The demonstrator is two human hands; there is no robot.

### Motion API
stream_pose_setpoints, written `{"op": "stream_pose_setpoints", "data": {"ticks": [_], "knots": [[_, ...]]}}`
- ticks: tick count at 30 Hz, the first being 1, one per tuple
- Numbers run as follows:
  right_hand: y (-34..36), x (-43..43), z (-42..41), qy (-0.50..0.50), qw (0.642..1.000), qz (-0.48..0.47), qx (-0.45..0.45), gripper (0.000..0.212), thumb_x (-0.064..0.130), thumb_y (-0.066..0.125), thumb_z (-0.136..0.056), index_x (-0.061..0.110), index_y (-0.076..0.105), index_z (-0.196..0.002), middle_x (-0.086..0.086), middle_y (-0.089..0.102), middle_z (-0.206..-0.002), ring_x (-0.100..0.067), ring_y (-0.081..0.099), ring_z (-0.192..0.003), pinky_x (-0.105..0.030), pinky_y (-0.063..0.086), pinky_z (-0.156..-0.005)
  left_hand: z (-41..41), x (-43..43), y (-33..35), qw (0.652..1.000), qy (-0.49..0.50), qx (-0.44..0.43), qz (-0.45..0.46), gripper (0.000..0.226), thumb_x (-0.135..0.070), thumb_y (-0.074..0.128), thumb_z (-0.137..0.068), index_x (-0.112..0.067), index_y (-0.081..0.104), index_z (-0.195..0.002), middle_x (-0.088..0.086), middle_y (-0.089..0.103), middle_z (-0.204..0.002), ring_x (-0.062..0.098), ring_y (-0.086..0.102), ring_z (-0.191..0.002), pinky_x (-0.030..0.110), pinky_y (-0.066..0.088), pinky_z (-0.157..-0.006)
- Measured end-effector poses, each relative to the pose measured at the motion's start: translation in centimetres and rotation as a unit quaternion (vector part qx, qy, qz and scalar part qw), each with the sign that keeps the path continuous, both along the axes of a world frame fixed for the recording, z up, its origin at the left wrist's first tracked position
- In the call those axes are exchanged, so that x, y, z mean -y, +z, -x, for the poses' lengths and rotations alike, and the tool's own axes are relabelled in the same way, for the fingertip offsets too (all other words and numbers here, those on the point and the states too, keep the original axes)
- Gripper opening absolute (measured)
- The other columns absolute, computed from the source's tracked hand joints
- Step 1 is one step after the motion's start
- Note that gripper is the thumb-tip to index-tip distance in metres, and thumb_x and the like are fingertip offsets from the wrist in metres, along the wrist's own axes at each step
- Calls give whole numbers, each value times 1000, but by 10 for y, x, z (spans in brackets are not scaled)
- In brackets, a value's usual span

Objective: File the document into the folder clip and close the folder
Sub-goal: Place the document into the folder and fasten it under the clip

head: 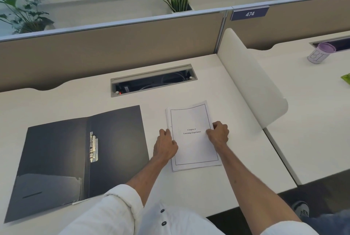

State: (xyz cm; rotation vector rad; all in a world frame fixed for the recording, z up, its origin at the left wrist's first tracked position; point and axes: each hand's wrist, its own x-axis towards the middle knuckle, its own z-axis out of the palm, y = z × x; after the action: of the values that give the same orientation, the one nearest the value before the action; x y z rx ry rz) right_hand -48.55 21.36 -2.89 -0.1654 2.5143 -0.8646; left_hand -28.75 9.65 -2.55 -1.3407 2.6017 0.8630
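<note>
A dark folder (56, 151) lies spread flat on the white desk at the left, with a metal clip (94, 146) beside its spine. To its right lies a white stack of paper, the document (192, 147), with a printed border and a chapter title. My left hand (165, 144) grips the stack's left edge, fingers curled around it. My right hand (218, 133) grips the right edge the same way. The document rests flat on the desk, apart from the folder.
A cable tray opening (153, 80) is set into the desk behind the document. A white side divider (250, 75) rises on the right, a tan partition (113, 45) at the back. On the neighbouring desk stands a purple-lidded cup (320, 53).
</note>
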Motion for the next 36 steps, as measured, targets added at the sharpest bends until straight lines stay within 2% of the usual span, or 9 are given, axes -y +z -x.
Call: {"op": "stream_pose_setpoints", "data": {"ticks": [5, 8, 11, 17, 21, 25, 28, 33, 36], "knots": [[9, -5, -3, -1, 998, 62, 32, 45, 13, 64, -86, 23, 53, -129, -6, 65, -116, -33, 65, -97, -37, 49, -80, 1, 1, 0, 1000, -3, 8, 2, 24, -15, 49, -102, -1, 49, -121, 16, 45, -126, 32, 48, -87, 41, 43, -74], [11, -5, -5, -43, 994, 66, 77, 47, 14, 66, -90, 14, 49, -134, -8, 57, -117, -32, 60, -98, -35, 46, -81, 1, 1, -1, 1000, -7, 9, 7, 26, -15, 49, -102, 0, 49, -123, 16, 45, -127, 32, 48, -87, 41, 43, -75], [5, -7, -4, -63, 993, 60, 82, 27, 10, 66, -87, 3, 65, -113, -15, 72, -112, -32, 62, -88, -37, 52, -76, 0, 2, -1, 1000, -6, 5, 6, 29, -15, 49, -102, 1, 49, -126, 16, 45, -129, 32, 48, -88, 41, 44, -76], [18, -13, -9, 0, 997, 60, 39, 24, 16, 61, -84, 24, 64, -106, 1, 77, -96, -29, 67, -84, -31, 41, -63, -2, 5, 1, 1000, -3, -5, -30, 23, -13, 47, -101, 1, 50, -119, 16, 45, -127, 36, 49, -85, 41, 45, -76], [24, -18, -18, 24, 994, 107, 4, 11, 20, 63, -85, 25, 60, -95, 7, 76, -76, -27, 65, -75, -33, 43, -64, -9, 16, 4, 996, 32, -38, -75, 13, -15, 48, -100, -4, 52, -105, 15, 50, -124, 36, 55, -86, 48, 55, -90], [30, -19, -27, 16, 973, 228, 44, 9, 18, 69, -88, 25, 64, -90, -2, 80, -79, -24, 66, -67, -37, 53, -71, -22, 29, 7, 986, 93, -86, -113, 47, -23, 55, -104, -6, 52, -148, 14, 52, -144, 35, 62, -126, 44, 51, -105], [40, -12, -39, 9, 950, 297, 94, 9, 11, 71, -90, 16, 65, -94, -17, 80, -89, -24, 67, -69, -39, 56, -69, -37, 38, 9, 968, 146, -133, -153, 57, -25, 58, -105, -6, 46, -157, 13, 56, -149, 30, 60, -133, 41, 49, -109], [51, 18, -72, 12, 934, 330, 134, 11, 3, 71, -92, 5, 63, -101, -16, 82, -93, -23, 69, -66, -33, 58, -63, -79, 58, 14, 933, 222, -224, -173, 16, -20, 59, -103, -13, 71, -111, 7, 77, -105, 29, 72, -101, 51, 60, -99], [49, 41, -97, 30, 932, 328, 153, 12, 2, 71, -92, 5, 63, -100, -13, 81, -88, -23, 67, -64, -32, 56, -62, -110, 71, 18, 931, 265, -207, -140, 22, -19, 61, -103, -12, 72, -121, 1, 77, -112, 25, 71, -107, 41, 58, -100]]}}
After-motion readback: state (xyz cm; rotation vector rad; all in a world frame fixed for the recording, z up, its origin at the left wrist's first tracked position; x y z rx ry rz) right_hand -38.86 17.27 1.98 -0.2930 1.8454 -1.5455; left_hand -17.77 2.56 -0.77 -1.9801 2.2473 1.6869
